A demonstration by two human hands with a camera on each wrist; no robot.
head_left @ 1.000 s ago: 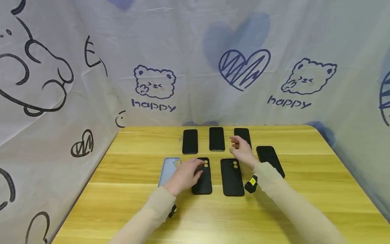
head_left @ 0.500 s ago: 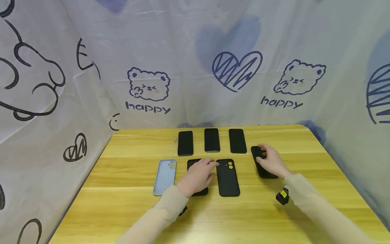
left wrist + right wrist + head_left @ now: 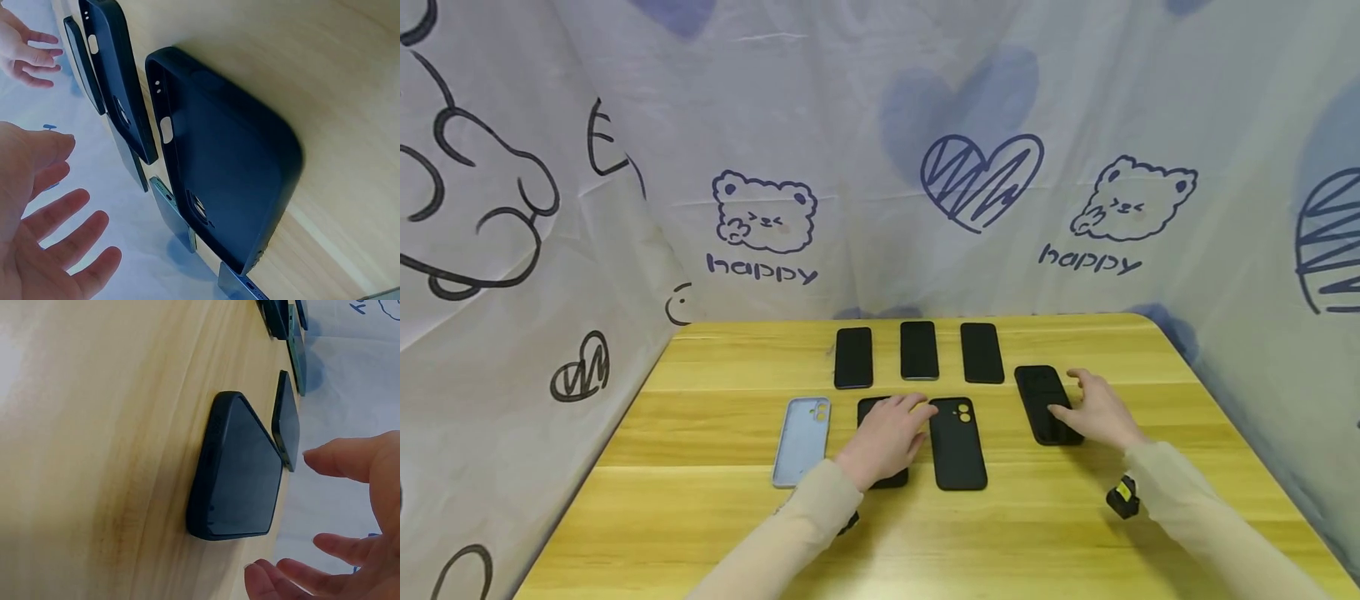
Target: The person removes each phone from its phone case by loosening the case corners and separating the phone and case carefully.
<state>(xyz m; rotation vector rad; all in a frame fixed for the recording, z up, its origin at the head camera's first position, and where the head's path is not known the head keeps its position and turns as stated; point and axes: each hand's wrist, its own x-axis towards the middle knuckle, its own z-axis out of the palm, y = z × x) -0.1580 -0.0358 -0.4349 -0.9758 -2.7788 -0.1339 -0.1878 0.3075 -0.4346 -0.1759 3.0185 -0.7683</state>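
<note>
My left hand hovers with loose fingers over a black phone case, hiding most of it in the head view. Its fingertips overlap the corner of a second black phone case. In the left wrist view, that hand holds nothing, and the nearest case lies hollow side up. On the right, a phone in a black case lies screen up. My right hand is beside it with thumb and fingers spread; the right wrist view shows a gap between the fingers and the cased phone.
A light blue phone case lies left of the black ones. Along the back of the wooden table are three dark phones, at left, middle and right. A patterned cloth hangs behind.
My right hand has moved right from near the back right phone, had its fingers on the cased phone half a second ago, and has let go. My left hand has shifted right over the black case.
</note>
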